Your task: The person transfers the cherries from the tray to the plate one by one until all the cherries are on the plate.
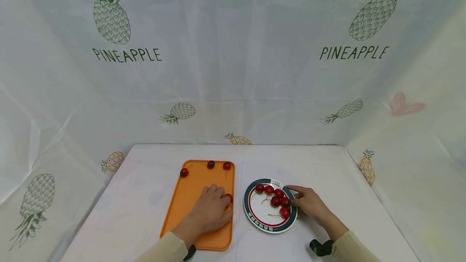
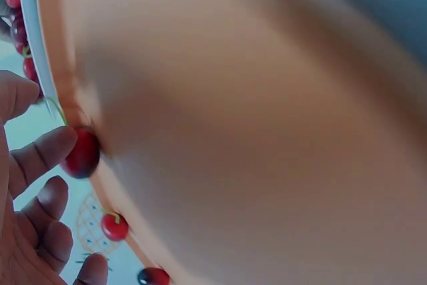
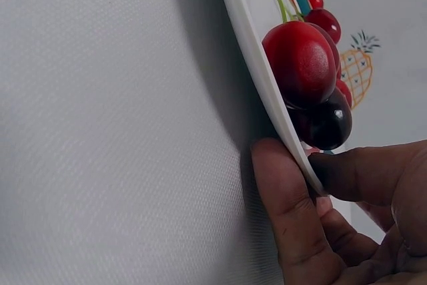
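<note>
My left hand (image 1: 211,210) is over the orange tray (image 1: 178,221), with one fingertip at a red cherry (image 2: 83,154) near the tray's right side. The thumb stands apart from that cherry, and the other fingers are loosely bent. On the right, my right hand (image 1: 311,204) pinches the rim of a white plate with a green border (image 1: 251,213), thumb above and a finger beneath. Several dark red cherries (image 1: 275,201) lie on the plate, some with green stems. One cherry (image 3: 303,65) sits close to the gripped rim.
Along the tray's far end lie a left cherry (image 1: 184,172), a middle cherry (image 1: 210,164) and a right cherry (image 1: 227,165). Both tray and plate rest on a white-covered table (image 1: 120,213). A pineapple-printed cloth (image 1: 233,72) hangs behind it.
</note>
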A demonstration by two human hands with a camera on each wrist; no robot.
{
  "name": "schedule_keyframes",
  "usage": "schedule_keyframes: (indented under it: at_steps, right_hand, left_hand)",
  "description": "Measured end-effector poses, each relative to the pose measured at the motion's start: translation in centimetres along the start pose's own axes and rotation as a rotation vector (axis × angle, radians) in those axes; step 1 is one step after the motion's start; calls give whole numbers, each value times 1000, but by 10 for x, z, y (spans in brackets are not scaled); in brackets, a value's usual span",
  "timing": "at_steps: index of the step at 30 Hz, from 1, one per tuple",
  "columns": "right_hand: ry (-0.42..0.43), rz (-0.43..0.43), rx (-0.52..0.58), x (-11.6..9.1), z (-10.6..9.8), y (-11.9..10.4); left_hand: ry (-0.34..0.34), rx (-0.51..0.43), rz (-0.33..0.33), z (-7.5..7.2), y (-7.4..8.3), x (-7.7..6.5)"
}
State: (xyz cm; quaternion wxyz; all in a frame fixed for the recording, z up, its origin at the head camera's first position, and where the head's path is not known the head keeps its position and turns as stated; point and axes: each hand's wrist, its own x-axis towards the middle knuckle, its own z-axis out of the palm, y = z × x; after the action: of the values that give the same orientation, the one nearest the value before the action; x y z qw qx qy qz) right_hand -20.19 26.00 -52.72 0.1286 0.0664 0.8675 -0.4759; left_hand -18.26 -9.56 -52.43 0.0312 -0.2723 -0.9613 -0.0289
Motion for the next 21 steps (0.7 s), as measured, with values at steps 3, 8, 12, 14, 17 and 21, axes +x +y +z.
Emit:
schedule_keyframes:
  at_steps: [3, 8, 12, 14, 17, 21]
  right_hand:
    - [1, 2, -2, -1, -1, 0]
    - [-2, -2, 7, -1, -2, 0]
    - [-4, -10, 11, -1, -1, 1]
    - [0, -7, 12, -1, -1, 1]
    - [2, -9, 9, -1, 0, 1]
    - [-2, -5, 12, -2, 0, 0]
  left_hand:
    - [0, -10, -24, -1, -4, -4]
    - [1, -17, -30, -2, -4, -8]
    - [6, -21, -33, -3, 0, -8]
    - [10, -19, -32, -2, 2, -7]
    - [13, -8, -33, -1, 4, -5]
    - [27, 32, -48, 2, 0, -8]
